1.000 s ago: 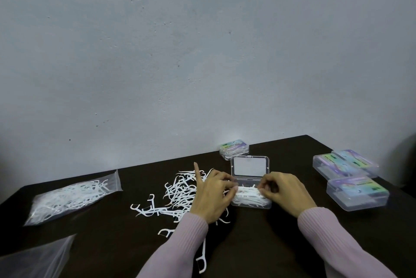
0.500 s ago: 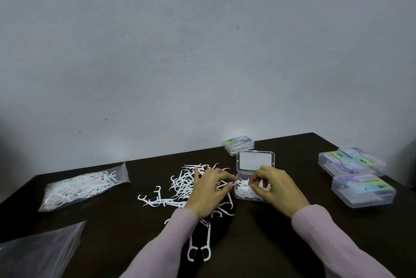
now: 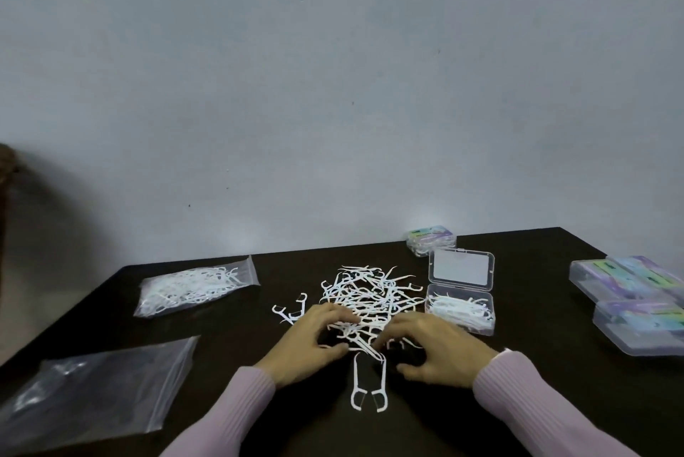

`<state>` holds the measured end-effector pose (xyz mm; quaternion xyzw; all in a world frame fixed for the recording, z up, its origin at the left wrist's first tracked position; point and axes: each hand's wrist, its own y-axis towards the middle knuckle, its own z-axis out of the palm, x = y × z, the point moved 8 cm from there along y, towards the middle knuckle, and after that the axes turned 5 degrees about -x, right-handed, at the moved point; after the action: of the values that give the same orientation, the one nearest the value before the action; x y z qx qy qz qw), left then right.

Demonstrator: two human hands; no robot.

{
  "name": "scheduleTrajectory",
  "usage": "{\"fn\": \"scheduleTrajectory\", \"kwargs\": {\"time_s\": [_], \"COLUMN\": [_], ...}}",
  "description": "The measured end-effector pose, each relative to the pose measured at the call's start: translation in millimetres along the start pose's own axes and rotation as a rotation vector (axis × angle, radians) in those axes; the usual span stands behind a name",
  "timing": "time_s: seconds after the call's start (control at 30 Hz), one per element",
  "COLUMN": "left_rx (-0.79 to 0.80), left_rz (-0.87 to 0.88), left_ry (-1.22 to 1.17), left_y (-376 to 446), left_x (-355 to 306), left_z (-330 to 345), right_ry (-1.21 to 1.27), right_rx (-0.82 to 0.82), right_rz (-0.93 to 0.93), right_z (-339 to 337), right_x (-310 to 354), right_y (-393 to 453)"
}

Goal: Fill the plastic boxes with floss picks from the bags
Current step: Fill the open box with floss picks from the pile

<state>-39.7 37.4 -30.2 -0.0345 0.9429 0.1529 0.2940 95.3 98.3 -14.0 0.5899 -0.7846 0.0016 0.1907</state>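
A loose pile of white floss picks (image 3: 370,295) lies mid-table. My left hand (image 3: 314,341) and my right hand (image 3: 435,351) sit at the pile's near edge, fingers curled down into the picks and gathering them between the two hands. Just right of the pile stands an open clear plastic box (image 3: 488,325), partly filled with picks, its lid (image 3: 460,269) tilted back. A sealed bag of floss picks (image 3: 192,288) lies at the left. Two picks (image 3: 370,388) lie side by side in front of my hands.
A flat, empty-looking clear bag (image 3: 92,393) lies at the front left. Closed boxes with coloured labels (image 3: 629,280) are stacked at the right edge, and one more closed box (image 3: 431,240) sits by the wall. A few stray picks (image 3: 292,308) lie left of the pile.
Both hands have left the open box and come back left and nearer to me, onto the pile. The camera has turned left.
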Motion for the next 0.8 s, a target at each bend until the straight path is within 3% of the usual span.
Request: {"fn": "scheduleTrajectory", "kwargs": {"time_s": [0.1, 0.23, 0.47, 0.6, 0.8], "left_rx": [-0.029, -0.051, -0.113, -0.166, 0.024], "left_rz": [-0.007, -0.055, -0.09, -0.129, -0.119], "left_ry": [0.035, 0.102, 0.025, -0.147, 0.014], "left_y": [-2, -2, 3, 6, -1], "left_x": [9, 21, 25, 24, 28], "left_z": [-5, -8, -4, -10, -15], "right_ry": [0.026, 0.002, -0.121, -0.185, -0.183], "right_rx": [0.073, -0.023, -0.149, -0.191, 0.018], "right_rz": [-0.072, -0.058, 0.022, 0.07, 0.219], "right_z": [10, 6, 1, -2, 10], "right_x": [12, 12, 7, 3, -11], "right_y": [2, 6, 14, 19, 28]}}
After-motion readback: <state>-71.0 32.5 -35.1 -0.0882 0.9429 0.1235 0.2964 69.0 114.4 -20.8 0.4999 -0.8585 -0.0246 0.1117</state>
